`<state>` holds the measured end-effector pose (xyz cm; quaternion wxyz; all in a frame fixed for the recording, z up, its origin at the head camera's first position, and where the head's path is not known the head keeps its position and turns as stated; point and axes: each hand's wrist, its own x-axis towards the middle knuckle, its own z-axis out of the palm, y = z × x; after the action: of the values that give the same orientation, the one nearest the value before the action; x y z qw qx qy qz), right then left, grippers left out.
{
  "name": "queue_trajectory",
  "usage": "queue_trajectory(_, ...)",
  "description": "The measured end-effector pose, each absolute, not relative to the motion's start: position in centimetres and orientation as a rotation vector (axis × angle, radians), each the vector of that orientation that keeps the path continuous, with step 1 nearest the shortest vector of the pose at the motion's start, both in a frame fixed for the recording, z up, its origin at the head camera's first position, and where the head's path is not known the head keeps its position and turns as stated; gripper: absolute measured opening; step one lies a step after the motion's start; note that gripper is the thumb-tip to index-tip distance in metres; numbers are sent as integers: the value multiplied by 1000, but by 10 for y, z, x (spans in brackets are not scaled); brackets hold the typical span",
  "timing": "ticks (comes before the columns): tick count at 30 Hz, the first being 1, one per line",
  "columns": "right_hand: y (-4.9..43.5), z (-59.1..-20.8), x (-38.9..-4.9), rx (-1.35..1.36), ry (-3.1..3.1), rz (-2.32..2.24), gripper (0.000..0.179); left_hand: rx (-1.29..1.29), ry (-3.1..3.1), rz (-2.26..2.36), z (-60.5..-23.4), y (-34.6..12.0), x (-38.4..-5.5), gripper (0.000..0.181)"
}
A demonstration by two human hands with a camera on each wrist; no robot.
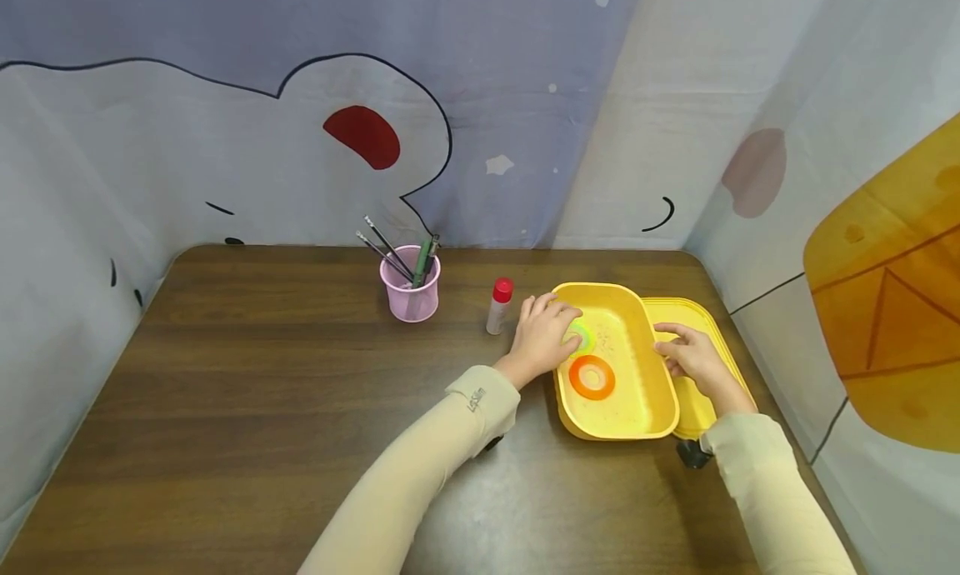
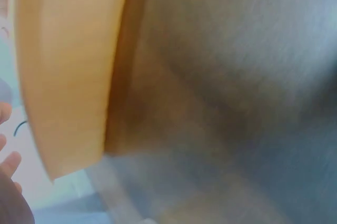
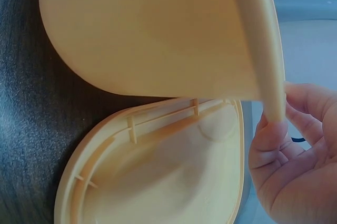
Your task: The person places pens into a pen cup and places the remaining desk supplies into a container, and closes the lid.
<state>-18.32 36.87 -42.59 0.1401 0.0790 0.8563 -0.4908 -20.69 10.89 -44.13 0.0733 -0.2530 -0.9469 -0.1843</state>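
A yellow plastic box (image 1: pixel 637 392) stands on the table, with an orange tape roll (image 1: pixel 581 377) and a yellow-green tape roll (image 1: pixel 587 335) lying inside. My left hand (image 1: pixel 543 333) reaches over the box's left rim, fingers spread above the green roll; whether they touch it cannot be made out. Those fingers (image 2: pixel 10 163) show only at the edge of the left wrist view, past the box wall. My right hand (image 1: pixel 693 360) pinches the box's right rim between thumb and fingers, clearest in the right wrist view. Partly under the box lies its yellow lid (image 3: pixel 174 182).
Left of the box, a glue stick (image 1: pixel 499 306) with a red cap stands upright. Farther left is a pink cup (image 1: pixel 412 302) holding pencils and pens. A printed curtain (image 1: pixel 510 100) hangs behind and beside the brown table (image 1: pixel 262 392).
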Motion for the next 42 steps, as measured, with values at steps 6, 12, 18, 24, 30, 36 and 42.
queue_trajectory(6,369,-427,-182,235,2476,-1407,48,-742,-2613,-562,-422,97,-214,35)
queue_trajectory(12,369,-427,-182,236,2478,-1409,48,-637,-2477,-703,-413,77,-226,43)
queue_trajectory(18,369,-427,-183,242,2480,-1407,48,-454,-2432,-843,-421,56,-235,64)
queue_trajectory(24,370,-427,-182,247,2474,-1414,48,-294,-2447,-990,-442,42,-235,81)
queue_trajectory(30,370,-426,-181,239,2471,-1419,49,-243,-2499,-1051,-461,32,-232,84)
queue_trajectory(36,369,-426,-182,229,2480,-1421,49,-269,-2587,-1074,-475,27,-229,74)
queue_trajectory(42,368,-425,-182,229,2483,-1412,48,-269,-2656,-1056,-481,24,-228,58)
